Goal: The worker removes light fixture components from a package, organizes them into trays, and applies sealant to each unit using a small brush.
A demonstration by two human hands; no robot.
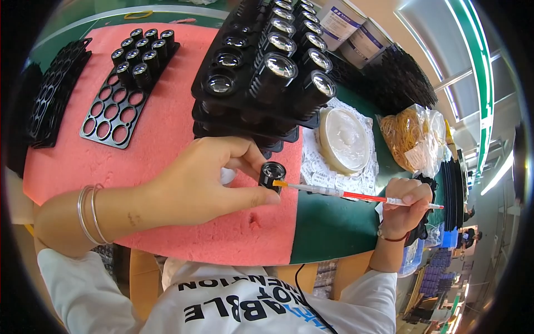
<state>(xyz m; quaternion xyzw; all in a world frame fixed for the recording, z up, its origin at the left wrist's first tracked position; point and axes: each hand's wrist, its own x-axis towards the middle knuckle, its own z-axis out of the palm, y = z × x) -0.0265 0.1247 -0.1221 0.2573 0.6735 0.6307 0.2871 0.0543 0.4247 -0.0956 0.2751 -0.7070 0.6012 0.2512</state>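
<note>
Between the thumb and fingers of my left hand is a small black lens barrel, its glass face turned up. My right hand grips a thin red and white paintbrush by its rear part. The brush's orange bristle tip touches the side of the barrel near its rim. Just beyond my left hand rises a stack of black trays carrying several upright lens barrels. Some white thing shows partly behind my left fingers; I cannot make out what it is.
A pink foam mat covers the green table. Left stands a black holed tray partly filled with barrels, beside stacked trays. Right are a round dish on printed paper, a bag of rubber bands and metal cans.
</note>
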